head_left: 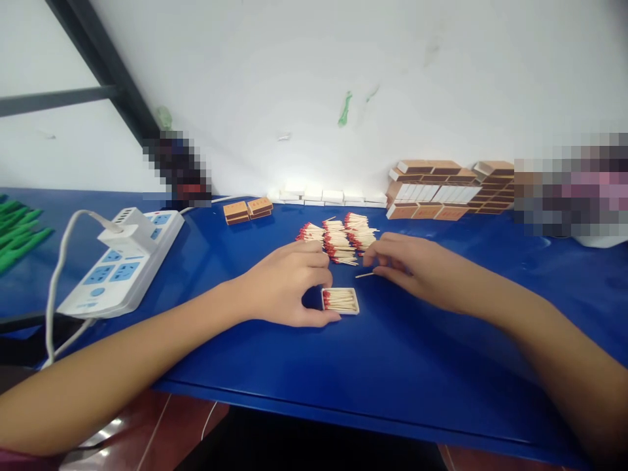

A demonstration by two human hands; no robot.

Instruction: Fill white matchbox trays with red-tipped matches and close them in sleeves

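Observation:
A small white matchbox tray [357, 302] holds a layer of matches with red heads to the left. Around its left end, my left hand [289, 281] grips it between the thumb at the near edge and the curled fingers at the far side. To the right, my right hand [412, 265] pinches a single matchstick [364, 275], which points left just above the tray's far right corner. Its head is not clear. Loose matches [338, 242] lie in several heaps beyond both hands.
Stacked brown matchboxes [426, 210] stand at the back right, with white trays [333, 196] along the wall. A few more boxes [236, 212] sit at the back left. A white power strip [130, 288] with a cable and green objects [19, 229] occupy the left of the blue table [304, 373].

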